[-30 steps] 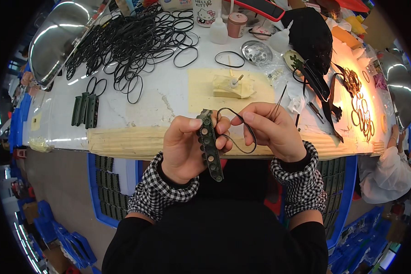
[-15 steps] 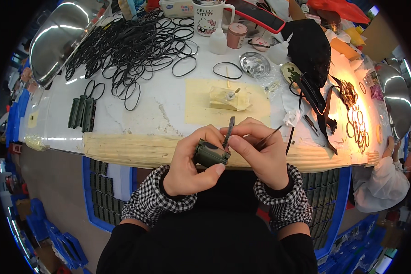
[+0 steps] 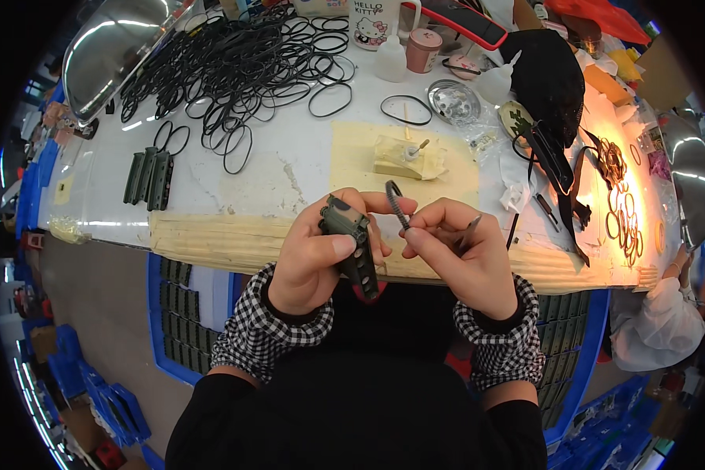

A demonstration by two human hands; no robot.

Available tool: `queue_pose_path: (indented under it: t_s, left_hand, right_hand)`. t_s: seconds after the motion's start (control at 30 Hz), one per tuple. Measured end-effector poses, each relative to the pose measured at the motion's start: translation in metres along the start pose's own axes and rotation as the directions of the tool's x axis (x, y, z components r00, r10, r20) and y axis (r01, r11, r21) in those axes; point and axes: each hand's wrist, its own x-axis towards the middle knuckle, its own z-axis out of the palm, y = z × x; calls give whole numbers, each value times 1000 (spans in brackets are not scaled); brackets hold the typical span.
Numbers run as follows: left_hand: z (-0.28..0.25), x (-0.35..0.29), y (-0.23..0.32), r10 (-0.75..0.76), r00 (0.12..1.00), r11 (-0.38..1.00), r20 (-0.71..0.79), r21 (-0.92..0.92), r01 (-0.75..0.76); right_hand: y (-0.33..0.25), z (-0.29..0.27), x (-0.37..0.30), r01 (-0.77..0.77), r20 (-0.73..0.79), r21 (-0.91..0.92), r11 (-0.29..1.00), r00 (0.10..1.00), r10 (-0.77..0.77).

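My left hand (image 3: 305, 254) is closed around a dark green casing (image 3: 345, 217) that has round holes along its lower side. Between the thumb and forefinger of my right hand (image 3: 474, 254) is one end of a dark ribbed band (image 3: 399, 205), whose upper end curves over above the left fingertips. A thin dark tool (image 3: 469, 230), its kind unclear, also rests among the right fingers. Both hands are at the table's padded front edge, close together. Whether the band touches the casing is hard to see.
Black rubber bands (image 3: 243, 74) lie heaped at the back left, with several green casings (image 3: 149, 178) nearer. A wrapped block (image 3: 407, 160) stands ahead. Blue trays (image 3: 157, 337) flank my lap below the table. Another person's sleeve (image 3: 654, 321) is at the right.
The casing has turned in my left hand, so its holed side now shows and points downward. My right hand has shifted slightly right with the band, which now shows its curve.
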Motion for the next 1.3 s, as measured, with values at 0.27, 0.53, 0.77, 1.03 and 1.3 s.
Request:
queue_pose_path:
  t_s: [0.27, 0.53, 0.77, 1.03, 1.3]
  left_hand:
    - [-3, 1, -3, -15, 998, 988, -56, -153, 6]
    - [-3, 1, -5, -223, 958, 949, -180, -265, 171]
    - [-4, -4, -7, -192, 979, 906, -64, -396, 152]
    - [-6, -10, -12, 83, 995, 935, -59, 350, -57]
    - [-2, -21, -3, -2, 1000, 947, -13, 320, 7]
  right_hand:
    - [14, 3, -2, 141, -72, -114, 983, 986, -150]
    - [-12, -4, -12, 293, -399, 6, 956, 877, -267]
    - [-2, 6, -3, 170, -390, 78, 982, 912, -127]
    - [-4, 35, 11, 135, -236, 29, 990, 964, -124]
    - [-7, 39, 15, 107, -170, 51, 993, 981, -97]
